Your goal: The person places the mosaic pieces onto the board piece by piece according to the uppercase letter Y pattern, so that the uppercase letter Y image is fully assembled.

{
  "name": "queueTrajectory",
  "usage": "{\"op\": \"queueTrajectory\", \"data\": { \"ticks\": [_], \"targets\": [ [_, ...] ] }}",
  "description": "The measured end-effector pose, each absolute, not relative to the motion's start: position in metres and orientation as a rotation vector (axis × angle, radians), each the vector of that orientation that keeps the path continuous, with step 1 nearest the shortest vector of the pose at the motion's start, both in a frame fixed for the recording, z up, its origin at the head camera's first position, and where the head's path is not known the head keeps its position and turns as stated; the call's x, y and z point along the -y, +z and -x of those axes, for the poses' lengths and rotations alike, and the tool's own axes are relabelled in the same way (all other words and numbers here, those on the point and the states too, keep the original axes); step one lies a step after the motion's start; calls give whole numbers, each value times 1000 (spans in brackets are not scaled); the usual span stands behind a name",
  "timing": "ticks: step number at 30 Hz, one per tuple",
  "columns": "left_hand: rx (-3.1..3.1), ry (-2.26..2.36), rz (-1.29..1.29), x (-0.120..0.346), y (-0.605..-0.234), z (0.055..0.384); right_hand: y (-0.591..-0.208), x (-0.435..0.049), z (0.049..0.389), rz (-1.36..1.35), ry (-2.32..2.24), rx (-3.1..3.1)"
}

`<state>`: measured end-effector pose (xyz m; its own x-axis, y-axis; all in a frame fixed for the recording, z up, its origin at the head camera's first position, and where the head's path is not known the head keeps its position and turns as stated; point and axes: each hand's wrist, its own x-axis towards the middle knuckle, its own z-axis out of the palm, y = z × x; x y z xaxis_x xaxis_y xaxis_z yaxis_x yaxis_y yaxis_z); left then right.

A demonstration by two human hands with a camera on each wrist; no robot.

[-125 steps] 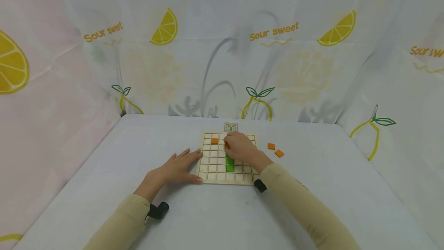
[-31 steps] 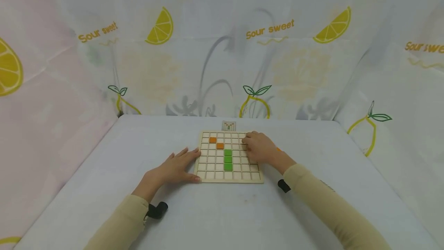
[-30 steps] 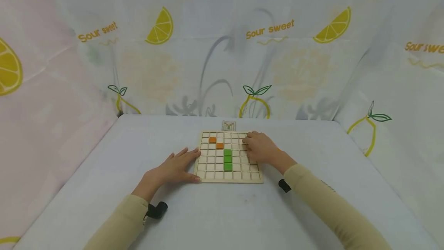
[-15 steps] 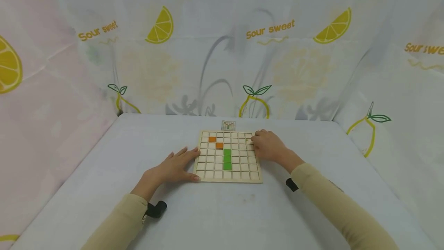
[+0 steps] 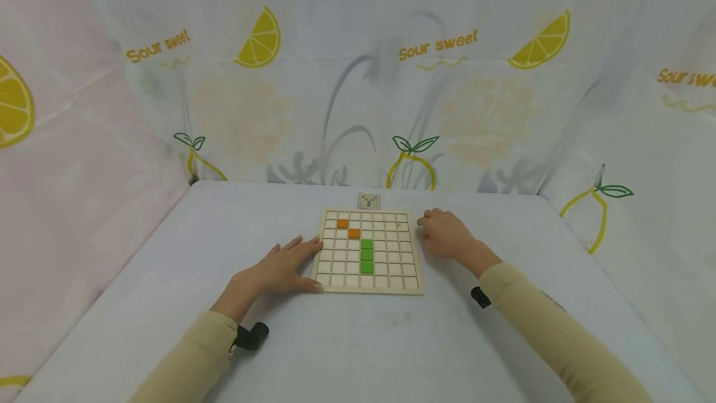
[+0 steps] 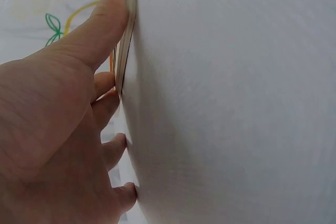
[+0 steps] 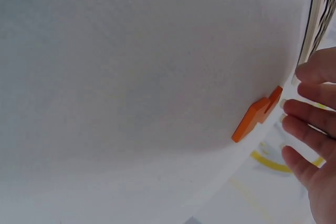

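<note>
A square wooden grid board point(image 5: 388, 281) lies on the white table in the head view. Two orange tiles point(image 5: 354, 234) sit in its cells on a diagonal, and several green tiles point(image 5: 367, 255) form a column below them. My left hand point(image 5: 284, 266) rests at the board's left edge, fingers spread, thumb at the near corner. To the right of the board is my right hand point(image 5: 447, 235), its fingers loosely bent and no tile visible between them. The right wrist view shows two loose orange tiles point(image 7: 250, 120) on the table by those fingertips; the hand hides them from the head view.
A small card point(image 5: 368, 201) printed with a grid pattern lies behind the board. White cloth covers the table point(image 5: 358, 353). A patterned curtain point(image 5: 313, 111) with lemon drawings encloses the back and sides. Black wrist cameras point(image 5: 252, 336) hang under both sleeves.
An orange tile that my right hand held over the board now sits diagonally below the first. That hand has moved right, off the board. My left hand has stayed at the left edge.
</note>
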<state>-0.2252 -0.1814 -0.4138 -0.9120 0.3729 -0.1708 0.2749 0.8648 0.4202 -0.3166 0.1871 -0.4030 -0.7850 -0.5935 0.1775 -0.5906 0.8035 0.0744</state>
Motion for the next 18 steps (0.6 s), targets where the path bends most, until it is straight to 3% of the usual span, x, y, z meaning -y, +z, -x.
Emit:
{"op": "queueTrajectory", "data": {
  "ticks": [18],
  "targets": [
    [-2794, 595, -500, 183, -416, 225, -409, -199, 318, -811, -10, 2823]
  ]
}}
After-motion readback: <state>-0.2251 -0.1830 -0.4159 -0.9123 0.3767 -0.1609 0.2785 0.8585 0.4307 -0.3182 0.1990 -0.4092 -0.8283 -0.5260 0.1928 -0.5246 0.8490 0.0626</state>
